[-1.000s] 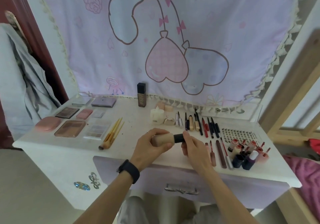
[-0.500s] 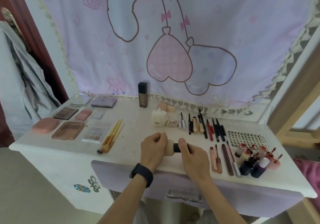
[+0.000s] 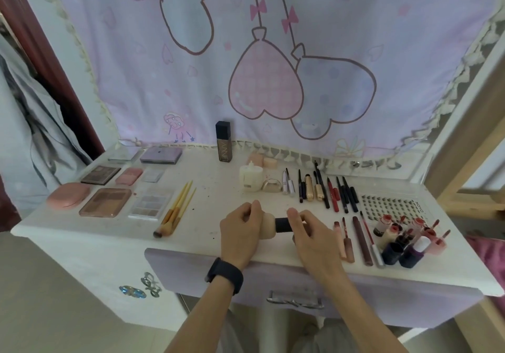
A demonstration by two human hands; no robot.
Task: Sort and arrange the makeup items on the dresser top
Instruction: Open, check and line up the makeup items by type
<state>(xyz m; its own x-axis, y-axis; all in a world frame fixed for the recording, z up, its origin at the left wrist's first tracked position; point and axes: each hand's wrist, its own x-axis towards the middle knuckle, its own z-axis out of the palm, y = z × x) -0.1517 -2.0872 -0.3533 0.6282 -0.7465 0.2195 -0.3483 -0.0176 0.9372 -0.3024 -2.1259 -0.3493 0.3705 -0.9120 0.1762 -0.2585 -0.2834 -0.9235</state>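
At the front middle of the tabletop [image 3: 213, 205], the left hand [image 3: 240, 232] grips a level beige tube [image 3: 269, 225] while the right hand [image 3: 311, 240] pinches its black cap [image 3: 282, 224]. It is best laid down gently, parallel to the lip glosses [image 3: 345, 240].

Soft dim daylight; faint shadows, edges bowed

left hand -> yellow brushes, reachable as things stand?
Likely yes: only bare dresser top lies between the left hand and the yellow brushes. It grips the beige tube, though, so it would have to let go first.
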